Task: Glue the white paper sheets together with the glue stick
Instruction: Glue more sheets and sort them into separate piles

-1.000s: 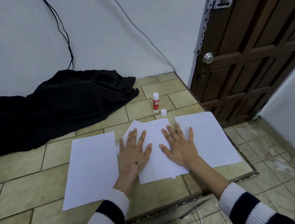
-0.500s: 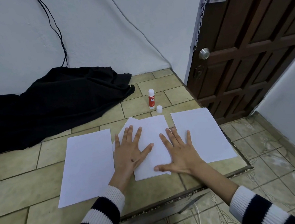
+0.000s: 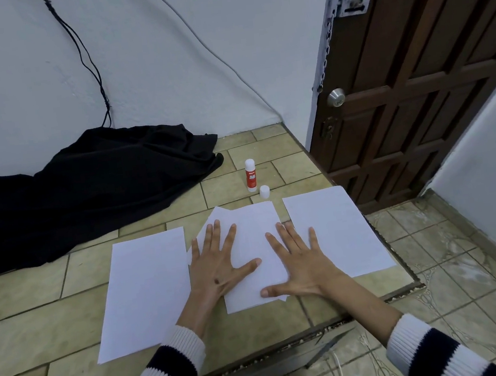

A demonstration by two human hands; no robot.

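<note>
White paper sheets stacked crookedly mid-floor [image 3: 251, 243] lie pressed under flat, spread left [image 3: 216, 272] and right [image 3: 303, 266] hands, seemingly glued, while two single sheets and the uncapped red-and-white glue stick [image 3: 251, 175] wait.

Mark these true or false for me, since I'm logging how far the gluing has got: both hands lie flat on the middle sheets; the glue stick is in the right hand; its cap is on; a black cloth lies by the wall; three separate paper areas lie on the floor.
1. Both hands lie flat on the middle sheets. True: left hand and right hand press with straight fingers.
2. The glue stick is in the right hand. False: it stands on the floor, beyond the paper.
3. Its cap is on. False: it sits beside the stick.
4. A black cloth lies by the wall. True.
5. Three separate paper areas lie there. True: left sheet, middle sheets, right sheet.
</note>
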